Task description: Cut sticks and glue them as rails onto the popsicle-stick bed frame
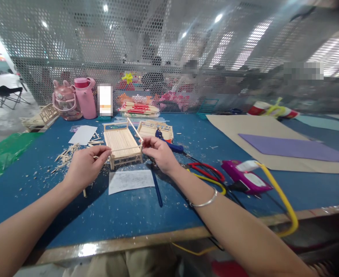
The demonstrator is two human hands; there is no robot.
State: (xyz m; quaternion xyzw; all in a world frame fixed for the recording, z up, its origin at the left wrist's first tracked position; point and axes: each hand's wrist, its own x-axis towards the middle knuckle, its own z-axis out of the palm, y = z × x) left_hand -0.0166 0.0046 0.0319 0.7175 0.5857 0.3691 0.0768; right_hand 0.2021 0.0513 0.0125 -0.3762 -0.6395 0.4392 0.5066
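A small model bench or bed made of pale wooden sticks point(121, 140) stands on the blue table in front of me. Its top is a row of sticks, with thin rails along the edges. At the near left corner, my left hand point(87, 163) pinches the end of the front rail between thumb and fingers. My right hand point(161, 154) is closed at the near right corner, where the front rail meets a slanting side stick point(134, 129). Its fingertips partly hide that joint. A printed paper sheet point(131, 181) lies just before the model.
Stick scraps point(67, 154) litter the left side. Behind my right hand are another stick model point(150, 129) and blue-handled pliers point(173, 147). Red-handled scissors point(206, 171), a purple glue gun point(246, 179) and a purple sheet point(290, 148) lie rightward. Pink bottles point(85, 100) stand by the mesh.
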